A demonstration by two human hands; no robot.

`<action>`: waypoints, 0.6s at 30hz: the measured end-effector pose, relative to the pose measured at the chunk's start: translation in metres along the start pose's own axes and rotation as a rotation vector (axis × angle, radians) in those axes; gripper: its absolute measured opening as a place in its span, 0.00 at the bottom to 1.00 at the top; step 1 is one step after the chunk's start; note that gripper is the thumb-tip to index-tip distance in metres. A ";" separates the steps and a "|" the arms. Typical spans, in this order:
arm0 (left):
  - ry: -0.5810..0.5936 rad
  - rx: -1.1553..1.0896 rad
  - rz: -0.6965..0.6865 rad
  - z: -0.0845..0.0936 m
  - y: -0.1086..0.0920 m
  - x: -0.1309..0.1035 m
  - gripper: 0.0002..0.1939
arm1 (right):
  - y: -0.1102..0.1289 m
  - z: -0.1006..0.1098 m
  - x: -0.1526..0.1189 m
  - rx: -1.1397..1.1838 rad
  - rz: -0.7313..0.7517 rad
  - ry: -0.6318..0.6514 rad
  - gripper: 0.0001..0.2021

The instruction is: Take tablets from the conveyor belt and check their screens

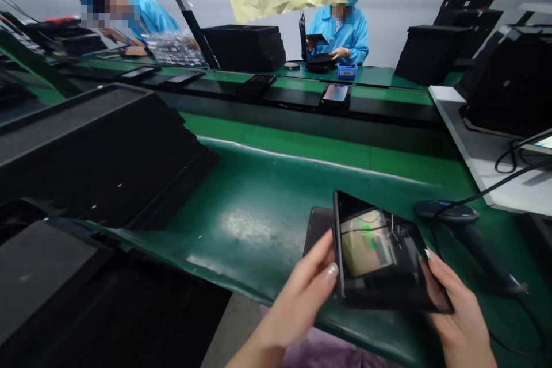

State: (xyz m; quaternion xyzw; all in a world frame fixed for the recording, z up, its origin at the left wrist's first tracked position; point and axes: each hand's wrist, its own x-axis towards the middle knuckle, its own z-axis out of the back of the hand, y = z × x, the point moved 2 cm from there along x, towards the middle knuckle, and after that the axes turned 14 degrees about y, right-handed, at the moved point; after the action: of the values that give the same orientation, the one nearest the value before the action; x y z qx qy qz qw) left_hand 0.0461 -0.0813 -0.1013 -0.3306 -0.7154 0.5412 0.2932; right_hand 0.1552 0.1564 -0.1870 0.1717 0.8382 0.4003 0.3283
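Two hands grip one black tablet: left hand (302, 287), right hand (457, 310) pinching tablet (379, 253) edges; one scanner (452, 215) beside.

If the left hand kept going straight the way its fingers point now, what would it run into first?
The left hand points up and right, with its thumb already on the edge of the tablet that both hands hold. Going on, it would likely press into that tablet's left edge first.

black tablet (383, 256), green mat (259, 207), blue coats (345, 31)
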 end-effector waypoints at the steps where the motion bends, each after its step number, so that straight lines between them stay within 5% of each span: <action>1: 0.042 -0.015 -0.030 -0.011 -0.008 -0.002 0.26 | -0.001 0.001 -0.001 -0.001 0.007 0.007 0.16; 6: 0.077 0.152 -0.151 -0.036 -0.035 -0.003 0.24 | -0.003 0.004 -0.001 -0.045 0.024 0.036 0.16; 10: -0.018 0.335 -0.177 -0.035 -0.030 -0.006 0.25 | -0.003 0.003 0.000 -0.046 0.006 0.014 0.17; 18: 0.006 0.359 -0.154 -0.044 -0.035 -0.013 0.30 | 0.004 -0.009 -0.005 0.039 -0.028 -0.076 0.20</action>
State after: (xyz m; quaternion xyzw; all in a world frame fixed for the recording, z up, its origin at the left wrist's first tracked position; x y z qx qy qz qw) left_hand 0.0826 -0.0724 -0.0576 -0.2188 -0.6296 0.6353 0.3899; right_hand 0.1528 0.1514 -0.1774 0.1814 0.8351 0.3726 0.3618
